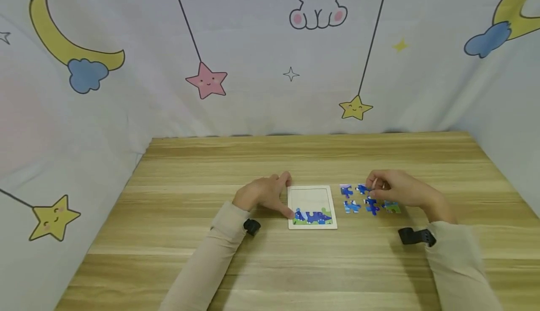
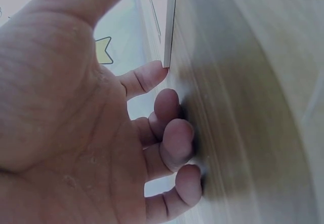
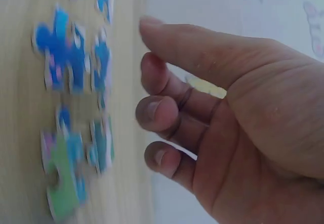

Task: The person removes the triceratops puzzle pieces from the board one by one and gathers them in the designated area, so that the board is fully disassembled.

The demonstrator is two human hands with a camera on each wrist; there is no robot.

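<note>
A square puzzle board (image 1: 310, 198) with a pale rim lies flat on the table, its lower part filled with blue and green pieces. My left hand (image 1: 266, 193) is at its left side. The thumb touches the rim low on the left, and a fingertip (image 2: 154, 74) meets a corner, while the other fingers curl loosely against the tabletop. Over the loose puzzle pieces (image 1: 351, 206) right of the board hovers my right hand (image 1: 396, 188). Its fingers are relaxed, with nothing visible between thumb and fingertips in the right wrist view. A dark blue piece (image 3: 58, 51) lies near them.
Loose pieces, one a green and blue piece (image 1: 391, 207), lie in two rough rows on the wooden table (image 1: 295, 269). A white curtain (image 1: 261, 109) printed with stars and moons hangs behind the table's back edge and at its sides. Both wrists carry black straps (image 1: 415, 237).
</note>
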